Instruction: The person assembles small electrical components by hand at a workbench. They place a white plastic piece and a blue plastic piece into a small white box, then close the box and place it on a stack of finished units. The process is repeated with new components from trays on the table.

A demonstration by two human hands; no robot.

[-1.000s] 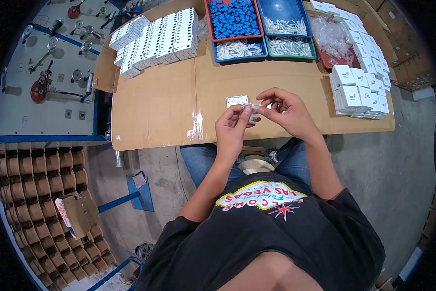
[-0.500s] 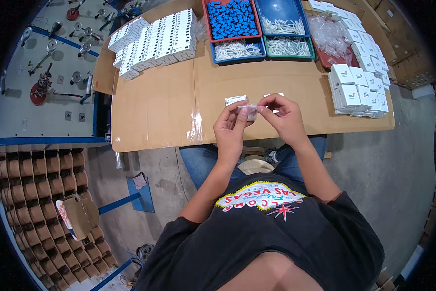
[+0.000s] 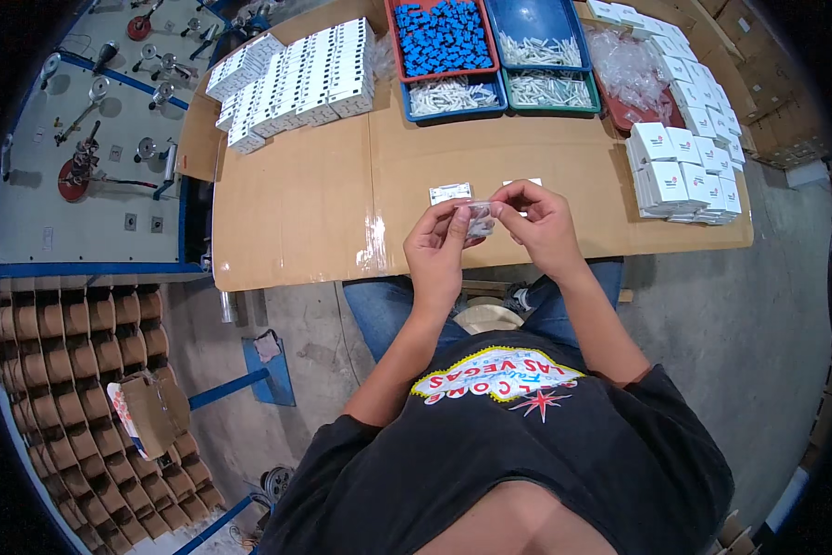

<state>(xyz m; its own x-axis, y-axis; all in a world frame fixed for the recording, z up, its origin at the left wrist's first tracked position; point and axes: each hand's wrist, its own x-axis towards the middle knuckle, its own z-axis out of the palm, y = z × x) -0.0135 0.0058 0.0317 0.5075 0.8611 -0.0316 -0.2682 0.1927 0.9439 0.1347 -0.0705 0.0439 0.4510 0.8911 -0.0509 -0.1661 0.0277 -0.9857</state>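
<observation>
Between both hands is a small clear plastic bag (image 3: 481, 222) with small pieces inside that I cannot make out. My left hand (image 3: 437, 248) pinches its left side between thumb and fingers. At its upper right corner, my right hand (image 3: 544, 228) grips the edge with thumb and forefinger. Just beyond the left fingertips a small white box (image 3: 450, 192) lies on the cardboard-covered table (image 3: 296, 208). Another white item (image 3: 524, 182) shows behind the right hand, mostly hidden by it.
White boxes (image 3: 305, 79) stand in rows at the back left, and more white boxes (image 3: 680, 171) are stacked at the right. Along the back are a red tray (image 3: 397, 55) of blue parts, blue and green trays (image 3: 564, 112) of white pieces, and a heap of clear bags (image 3: 624, 65).
The small bag has tilted slightly and shows more of its clear face. Both hands keep their grip and have shifted only a little.
</observation>
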